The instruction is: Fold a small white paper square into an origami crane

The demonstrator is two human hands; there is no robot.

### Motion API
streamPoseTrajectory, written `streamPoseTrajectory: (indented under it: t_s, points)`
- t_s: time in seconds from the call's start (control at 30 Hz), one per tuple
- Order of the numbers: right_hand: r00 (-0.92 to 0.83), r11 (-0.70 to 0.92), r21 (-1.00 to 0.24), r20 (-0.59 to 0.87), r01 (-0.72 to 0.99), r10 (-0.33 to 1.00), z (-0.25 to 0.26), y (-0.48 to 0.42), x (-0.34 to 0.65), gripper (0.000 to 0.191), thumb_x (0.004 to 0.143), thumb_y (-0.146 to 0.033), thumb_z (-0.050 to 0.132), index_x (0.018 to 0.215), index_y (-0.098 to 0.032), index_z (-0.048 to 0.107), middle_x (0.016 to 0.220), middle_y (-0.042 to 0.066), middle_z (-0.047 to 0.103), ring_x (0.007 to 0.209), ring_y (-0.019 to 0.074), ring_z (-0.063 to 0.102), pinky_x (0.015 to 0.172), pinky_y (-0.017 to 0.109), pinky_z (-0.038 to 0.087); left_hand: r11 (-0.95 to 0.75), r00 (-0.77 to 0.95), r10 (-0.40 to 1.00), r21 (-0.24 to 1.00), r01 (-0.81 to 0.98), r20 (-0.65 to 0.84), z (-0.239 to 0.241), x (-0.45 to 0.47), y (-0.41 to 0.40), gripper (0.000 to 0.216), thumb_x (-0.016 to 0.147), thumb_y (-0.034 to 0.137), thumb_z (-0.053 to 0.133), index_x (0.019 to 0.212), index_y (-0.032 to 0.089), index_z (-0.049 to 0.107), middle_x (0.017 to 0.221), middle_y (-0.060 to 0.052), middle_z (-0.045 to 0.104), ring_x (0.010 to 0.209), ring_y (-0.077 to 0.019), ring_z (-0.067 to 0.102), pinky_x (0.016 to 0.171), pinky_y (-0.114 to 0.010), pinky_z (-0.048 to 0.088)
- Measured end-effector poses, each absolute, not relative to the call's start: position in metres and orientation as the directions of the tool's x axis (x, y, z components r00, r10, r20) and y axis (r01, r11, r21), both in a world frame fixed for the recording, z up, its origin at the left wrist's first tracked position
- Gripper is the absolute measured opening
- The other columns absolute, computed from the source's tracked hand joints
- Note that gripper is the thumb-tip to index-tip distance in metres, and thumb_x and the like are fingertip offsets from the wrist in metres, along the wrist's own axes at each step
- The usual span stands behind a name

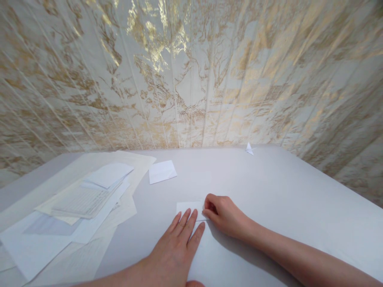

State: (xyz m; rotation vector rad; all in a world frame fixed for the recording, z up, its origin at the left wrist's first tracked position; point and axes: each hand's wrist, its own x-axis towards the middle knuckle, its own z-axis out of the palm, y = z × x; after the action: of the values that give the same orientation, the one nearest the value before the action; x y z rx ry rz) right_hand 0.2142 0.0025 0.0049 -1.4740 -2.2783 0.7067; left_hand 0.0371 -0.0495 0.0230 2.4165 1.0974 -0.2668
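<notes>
A small white sheet of paper point(188, 206) lies flat on the white table in front of me. My left hand point(179, 243) rests on its near left part, palm down with the fingers stretched out. At the paper's right end, my right hand point(223, 213) is closed, thumb and curled forefinger pinching the edge. The tips of the right fingers partly hide that edge. A fold line or lower edge of the paper shows between the two hands.
On the left lies a loose pile of papers point(54, 239), some with writing. A separate white paper piece point(162, 172) lies beyond my left hand. A small folded paper shape point(249, 149) stands near the back edge, by the gold-patterned wall covering point(191, 79).
</notes>
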Motion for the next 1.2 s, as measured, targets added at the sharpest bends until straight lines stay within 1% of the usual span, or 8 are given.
streamPoseTrajectory:
  t_s: [0.1, 0.2, 0.27, 0.33, 0.43, 0.6, 0.97, 1.2]
  points:
    - [-0.387, 0.346, -0.574, 0.055, 0.742, 0.92, 0.002, -0.003, 0.222, 0.01, 0.079, -0.015, 0.045, 0.078, -0.015, 0.055, 0.066, 0.002, 0.058, 0.058, 0.0116, 0.05, 0.057, 0.021, 0.037, -0.581, 0.67, 0.666, 0.336, 0.741, -0.328, 0.016, 0.035, -0.049, 0.092, 0.07, 0.067, 0.044, 0.137, 0.01, 0.019, 0.143, -0.019, 0.002, 0.131, -0.0346, -0.002, 0.106, -0.054, 0.009]
    - [-0.491, 0.511, -0.425, 0.165, 0.747, 0.855, -0.001, -0.02, 0.228, 0.025, 0.082, -0.011, 0.037, 0.1, -0.016, 0.053, 0.086, 0.006, 0.059, 0.071, 0.0138, 0.055, 0.064, 0.024, 0.039, -0.595, 0.679, 0.668, 0.33, 0.733, -0.303, 0.01, 0.033, -0.048, 0.092, 0.071, 0.064, 0.044, 0.138, 0.008, 0.014, 0.143, -0.018, 0.002, 0.131, -0.0331, -0.002, 0.107, -0.053, 0.008]
    - [-0.608, 0.604, -0.292, 0.09, 0.741, 0.789, -0.002, -0.032, 0.229, 0.027, 0.08, -0.01, 0.039, 0.101, -0.018, 0.053, 0.083, 0.005, 0.058, 0.071, 0.0156, 0.055, 0.062, 0.025, 0.038, -0.607, 0.692, 0.652, 0.334, 0.721, -0.309, 0.008, 0.033, -0.046, 0.095, 0.071, 0.065, 0.043, 0.138, 0.005, 0.012, 0.142, -0.019, 0.001, 0.131, -0.0329, -0.003, 0.107, -0.054, 0.008]
    - [-0.64, 0.632, -0.192, 0.029, 0.751, 0.768, -0.002, -0.039, 0.227, 0.028, 0.078, -0.01, 0.042, 0.103, -0.018, 0.051, 0.081, 0.005, 0.058, 0.068, 0.0162, 0.054, 0.057, 0.025, 0.036, -0.614, 0.698, 0.631, 0.333, 0.716, -0.337, 0.01, 0.034, -0.045, 0.098, 0.07, 0.067, 0.042, 0.137, 0.002, 0.013, 0.141, -0.021, 0.001, 0.13, -0.0335, -0.003, 0.106, -0.054, 0.009]
    - [-0.645, 0.639, -0.124, -0.01, 0.759, 0.764, 0.0, -0.04, 0.223, 0.025, 0.079, -0.011, 0.041, 0.101, -0.018, 0.051, 0.083, 0.005, 0.058, 0.067, 0.0159, 0.053, 0.055, 0.025, 0.034, -0.605, 0.675, 0.662, 0.3, 0.738, -0.326, 0.014, 0.036, -0.046, 0.094, 0.072, 0.068, 0.036, 0.136, 0.001, 0.016, 0.141, -0.022, 0.003, 0.131, -0.0321, -0.001, 0.107, -0.052, 0.011]
    - [-0.606, 0.602, -0.088, -0.026, 0.794, 0.795, 0.002, -0.036, 0.226, 0.018, 0.076, -0.008, 0.042, 0.086, -0.018, 0.054, 0.079, 0.005, 0.057, 0.065, 0.0139, 0.051, 0.053, 0.024, 0.03, -0.603, 0.668, 0.689, 0.289, 0.744, -0.282, 0.018, 0.037, -0.051, 0.088, 0.075, 0.065, 0.034, 0.135, 0.002, 0.021, 0.141, -0.021, 0.008, 0.131, -0.0307, 0.004, 0.108, -0.049, 0.012]
    - [-0.589, 0.588, -0.09, 0.015, 0.804, 0.808, -0.001, -0.037, 0.24, 0.016, 0.078, -0.01, 0.043, 0.085, -0.019, 0.054, 0.079, 0.003, 0.058, 0.064, 0.0131, 0.051, 0.052, 0.025, 0.026, -0.553, 0.629, 0.727, 0.309, 0.774, -0.274, 0.014, 0.033, -0.047, 0.093, 0.067, 0.071, 0.04, 0.135, 0.008, 0.027, 0.142, -0.02, 0.015, 0.132, -0.0318, 0.011, 0.107, -0.048, 0.017]
    - [-0.591, 0.591, -0.078, 0.024, 0.803, 0.806, -0.002, -0.036, 0.238, 0.016, 0.078, -0.011, 0.043, 0.086, -0.019, 0.054, 0.079, 0.003, 0.058, 0.064, 0.0137, 0.052, 0.052, 0.026, 0.025, -0.575, 0.625, 0.726, 0.245, 0.781, -0.289, 0.019, 0.027, -0.043, 0.088, 0.067, 0.073, 0.036, 0.135, 0.017, 0.028, 0.141, -0.02, 0.017, 0.13, -0.0364, 0.011, 0.101, -0.062, 0.008]
